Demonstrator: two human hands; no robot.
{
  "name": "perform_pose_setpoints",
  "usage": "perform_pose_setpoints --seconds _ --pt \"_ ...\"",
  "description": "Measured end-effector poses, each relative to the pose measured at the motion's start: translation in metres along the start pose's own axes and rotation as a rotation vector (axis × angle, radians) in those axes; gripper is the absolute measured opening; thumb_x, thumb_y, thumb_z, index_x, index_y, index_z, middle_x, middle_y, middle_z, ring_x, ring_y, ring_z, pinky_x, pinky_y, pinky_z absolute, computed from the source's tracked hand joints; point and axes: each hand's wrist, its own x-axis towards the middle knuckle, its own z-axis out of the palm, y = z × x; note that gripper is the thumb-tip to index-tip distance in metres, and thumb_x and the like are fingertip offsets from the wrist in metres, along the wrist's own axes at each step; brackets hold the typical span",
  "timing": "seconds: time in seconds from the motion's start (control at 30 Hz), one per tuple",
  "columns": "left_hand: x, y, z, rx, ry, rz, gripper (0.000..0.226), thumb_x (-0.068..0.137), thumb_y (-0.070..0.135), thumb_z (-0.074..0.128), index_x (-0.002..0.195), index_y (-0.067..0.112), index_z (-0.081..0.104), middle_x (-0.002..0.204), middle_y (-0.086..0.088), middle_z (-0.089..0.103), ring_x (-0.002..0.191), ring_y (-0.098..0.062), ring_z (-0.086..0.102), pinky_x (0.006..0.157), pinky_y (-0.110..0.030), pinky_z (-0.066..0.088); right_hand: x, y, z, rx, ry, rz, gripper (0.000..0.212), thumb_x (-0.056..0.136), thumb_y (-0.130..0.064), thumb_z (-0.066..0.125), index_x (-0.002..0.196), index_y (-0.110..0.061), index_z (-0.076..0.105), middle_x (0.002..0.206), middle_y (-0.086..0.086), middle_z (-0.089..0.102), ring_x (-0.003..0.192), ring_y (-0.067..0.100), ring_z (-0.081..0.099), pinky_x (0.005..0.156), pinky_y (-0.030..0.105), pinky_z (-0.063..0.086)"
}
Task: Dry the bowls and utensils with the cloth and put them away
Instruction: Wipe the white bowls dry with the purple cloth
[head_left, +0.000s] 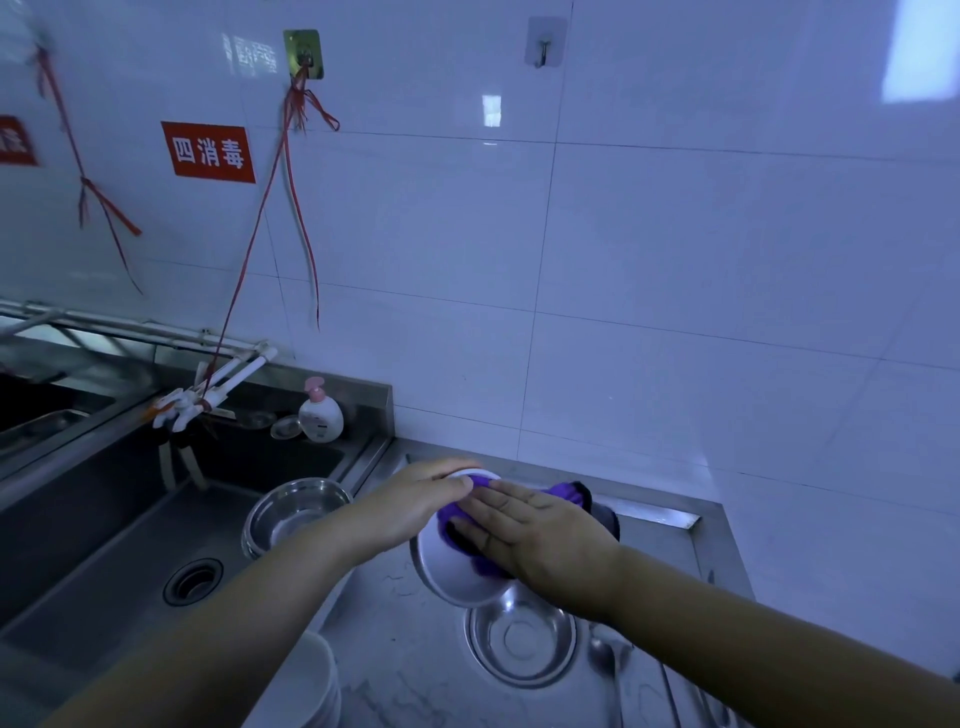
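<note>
Left hand: I see my left hand (415, 506) gripping the far rim of a steel bowl (457, 571), fingers curled over the edge, thumb on the near side.
Bowl: it is tilted up off the counter (405, 670), its hollow facing me.
Right hand: my right hand (540, 540) lies flat with fingers straight, pressing a purple cloth (569, 491) into the bowl (no pinch here, just a flat palm).
Cloth: bunched under the fingers, one end spilling over the bowl's far right rim.
Second bowl: another steel bowl (522, 642) sits upright on the counter just below the held one.
Spoon: a spoon (608, 657) lies on the counter just right of that bowl.
Sink: a third steel bowl (298, 512) stands inside the sink (104, 561), at its right edge.
Near corner: a stack of white bowls (317, 686) beside my left forearm.
Back ledge: a soap bottle (319, 415) with a pink pump.
</note>
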Motion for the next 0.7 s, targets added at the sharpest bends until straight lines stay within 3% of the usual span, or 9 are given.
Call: perform_pose_setpoints --seconds 0.07,0.17,0.23,0.33,0.43,0.53,0.63,0.7 --pt "0.001 -0.001 0.001 -0.024 0.067 0.005 0.030 0.084 0.031 0.048 0.105 0.036 0.069 0.109 0.008 0.070 0.105 -0.009 0.063 0.094 -0.028 0.046 0.000 -0.008 -0.003 0.053 -0.010 0.086 0.062 0.075 -0.024 0.072 0.134 -0.017 0.054 0.137 0.005 0.054 0.127 0.020 0.051 0.108 0.033 0.035" --pt "0.003 -0.001 0.011 -0.137 0.227 0.005 0.027 0.083 0.021 0.050 0.099 0.032 0.070 0.101 0.005 0.072 0.098 -0.012 0.064 0.083 -0.020 0.049 -0.002 -0.020 -0.003 0.254 0.003 0.228 0.072 0.058 -0.021 0.076 0.128 -0.015 0.060 0.131 0.007 0.059 0.121 0.026 0.056 0.104 0.035 0.042" --pt "0.004 0.002 0.020 -0.166 0.314 0.006 0.030 0.091 0.009 0.048 0.098 0.030 0.068 0.100 0.008 0.071 0.096 -0.009 0.062 0.074 -0.010 0.046 -0.003 -0.032 0.000 0.331 0.072 0.307 0.056 0.060 -0.022 0.074 0.116 -0.018 0.066 0.119 0.004 0.065 0.107 0.024 0.062 0.092 0.033 0.051" --pt "0.005 0.009 0.032 -0.204 0.342 -0.009 0.033 0.094 0.004 0.042 0.105 0.023 0.066 0.106 0.004 0.069 0.102 -0.011 0.060 0.077 -0.016 0.046 -0.001 -0.046 0.001 0.440 0.180 0.447 0.043 0.058 -0.025 0.075 0.100 -0.028 0.071 0.097 -0.007 0.068 0.084 0.016 0.065 0.075 0.022 0.049" --pt "0.006 0.016 0.031 -0.192 0.307 -0.118 0.029 0.096 0.014 0.041 0.108 0.028 0.064 0.108 0.005 0.068 0.102 -0.014 0.061 0.076 -0.023 0.048 -0.001 -0.041 -0.005 0.513 0.165 0.477 0.037 0.059 -0.023 0.077 0.096 -0.027 0.072 0.089 -0.008 0.069 0.080 0.017 0.065 0.069 0.024 0.049" --pt "0.003 0.020 0.017 -0.135 0.138 -0.293 0.028 0.098 0.038 0.037 0.119 0.031 0.054 0.116 -0.001 0.063 0.102 -0.018 0.064 0.081 -0.032 0.055 -0.002 -0.019 -0.014 0.759 0.030 0.495 0.022 0.069 -0.017 0.075 0.091 -0.016 0.071 0.087 -0.002 0.067 0.081 0.018 0.062 0.068 0.027 0.048" --pt "0.000 0.013 0.000 0.053 -0.002 -0.182 0.039 0.096 0.053 0.035 0.135 0.046 0.036 0.137 0.022 0.034 0.128 -0.005 0.039 0.103 -0.027 0.037 -0.005 0.002 -0.023 1.144 -0.104 0.610 0.016 0.074 -0.010 0.075 0.081 -0.005 0.062 0.078 0.011 0.058 0.071 0.019 0.055 0.067 0.033 0.046" --pt "0.000 0.014 -0.008 0.156 -0.065 -0.025 0.039 0.097 0.043 0.045 0.135 0.048 0.040 0.138 0.033 0.031 0.130 0.011 0.026 0.102 -0.019 0.026 -0.008 0.013 -0.028 1.363 -0.145 0.662 0.013 0.075 -0.004 0.074 0.084 -0.008 0.065 0.076 0.009 0.057 0.070 0.014 0.052 0.067 0.030 0.042"
